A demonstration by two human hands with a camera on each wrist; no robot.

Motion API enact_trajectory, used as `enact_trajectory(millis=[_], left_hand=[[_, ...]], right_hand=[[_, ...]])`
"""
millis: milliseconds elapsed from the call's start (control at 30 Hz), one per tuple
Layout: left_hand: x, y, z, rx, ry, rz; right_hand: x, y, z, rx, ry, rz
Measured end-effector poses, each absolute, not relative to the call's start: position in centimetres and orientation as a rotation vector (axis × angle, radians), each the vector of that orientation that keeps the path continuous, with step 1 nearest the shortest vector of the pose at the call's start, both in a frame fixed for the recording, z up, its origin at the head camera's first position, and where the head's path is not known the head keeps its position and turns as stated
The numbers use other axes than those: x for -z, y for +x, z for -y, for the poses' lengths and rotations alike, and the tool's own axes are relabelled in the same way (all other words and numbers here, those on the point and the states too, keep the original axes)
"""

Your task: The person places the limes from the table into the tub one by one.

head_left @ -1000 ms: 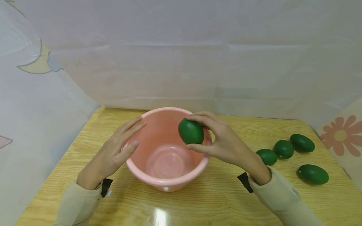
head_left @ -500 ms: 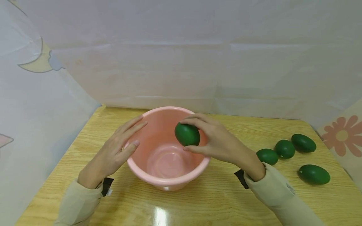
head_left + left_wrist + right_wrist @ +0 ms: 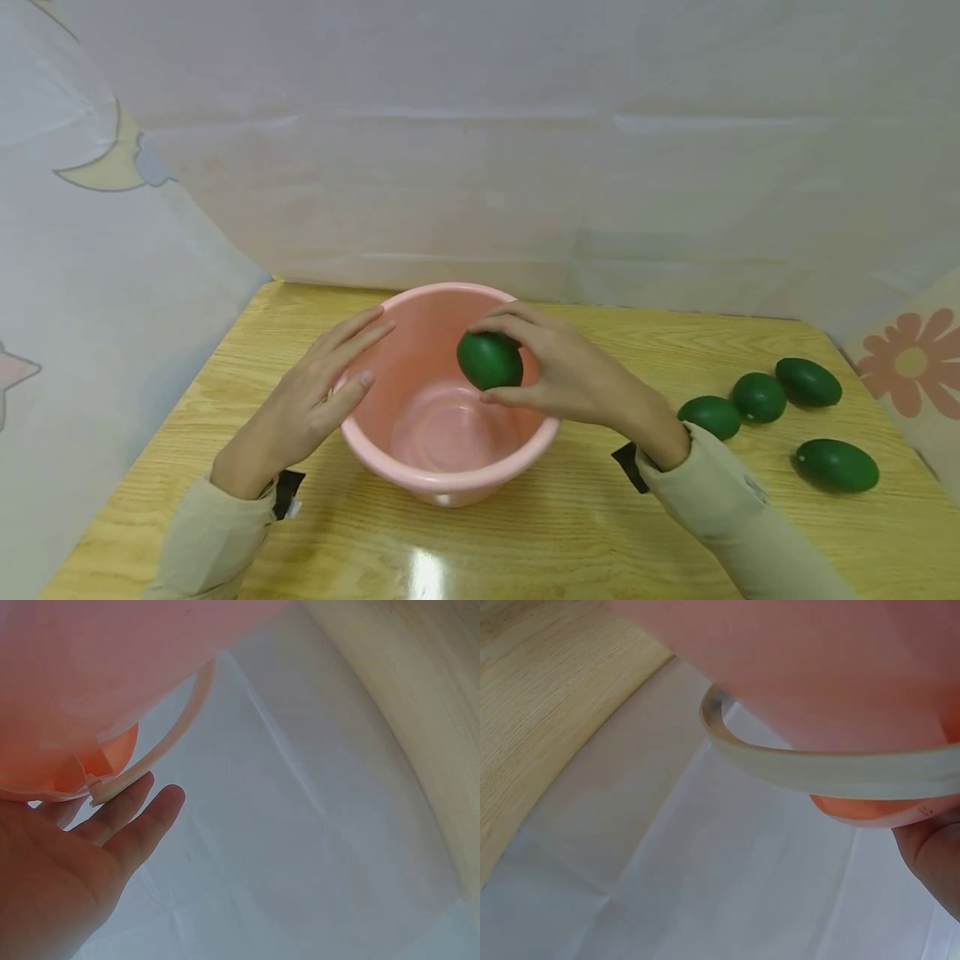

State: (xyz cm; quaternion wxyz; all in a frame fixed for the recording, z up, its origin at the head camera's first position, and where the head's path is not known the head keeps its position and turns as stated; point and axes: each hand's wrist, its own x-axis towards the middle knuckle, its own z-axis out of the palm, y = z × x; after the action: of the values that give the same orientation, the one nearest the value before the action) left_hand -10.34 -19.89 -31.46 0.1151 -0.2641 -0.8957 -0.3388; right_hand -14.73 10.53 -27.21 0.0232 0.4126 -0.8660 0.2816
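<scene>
A pink plastic basin [image 3: 450,482] stands on the wooden table. Over its right side my right hand [image 3: 558,367] grips a dark green, smooth oval fruit [image 3: 489,362] between thumb and fingers, near rim height. In the right wrist view only part of that hand [image 3: 937,855] shows at the right edge, beneath the basin's rim [image 3: 840,774], and the fruit is hidden. My left hand [image 3: 300,408] lies at the basin's left rim with fingers extended and holds nothing. Seen from the left wrist, its straight fingers [image 3: 146,829] reach right to the rim.
Several similar green fruits lie on the table at the right: one by the right forearm [image 3: 710,416], one beside it [image 3: 758,397], one farther back [image 3: 807,382] and one nearer the front [image 3: 836,465]. A pale cloth backdrop [image 3: 480,192] rises behind the table.
My right hand has moved left and slightly down with the green fruit, farther over the basin's inside. The left hand has stayed at the left rim.
</scene>
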Motion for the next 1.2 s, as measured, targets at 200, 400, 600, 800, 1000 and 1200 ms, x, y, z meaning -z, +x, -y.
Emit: enact_trajectory(millis=[200, 400, 600, 800, 1000, 1200], left_hand=[[31.56, -10.39, 19.82, 0.985, -0.782, 2.616], [31.5, -10.41, 19.85, 0.977, -0.785, 2.616], [31.51, -10.4, 19.88, 0.979, -0.783, 2.619], [31.56, -10.42, 19.86, 0.988, -0.786, 2.612], [31.54, -10.46, 19.82, 0.986, -0.791, 2.607], [31.51, -10.41, 19.85, 0.998, -0.783, 2.611]], right_hand=[[27.3, -14.9, -10.14, -0.884, 1.276, 2.739], [27.28, -14.89, -9.9, -0.868, 1.257, 2.786], [27.31, -14.81, -9.85, -0.842, 1.25, 2.804], [27.36, -14.81, -9.84, -0.814, 1.25, 2.812], [27.33, -14.77, -9.89, -0.787, 1.251, 2.819], [27.31, -14.79, -9.77, -0.775, 1.244, 2.841]])
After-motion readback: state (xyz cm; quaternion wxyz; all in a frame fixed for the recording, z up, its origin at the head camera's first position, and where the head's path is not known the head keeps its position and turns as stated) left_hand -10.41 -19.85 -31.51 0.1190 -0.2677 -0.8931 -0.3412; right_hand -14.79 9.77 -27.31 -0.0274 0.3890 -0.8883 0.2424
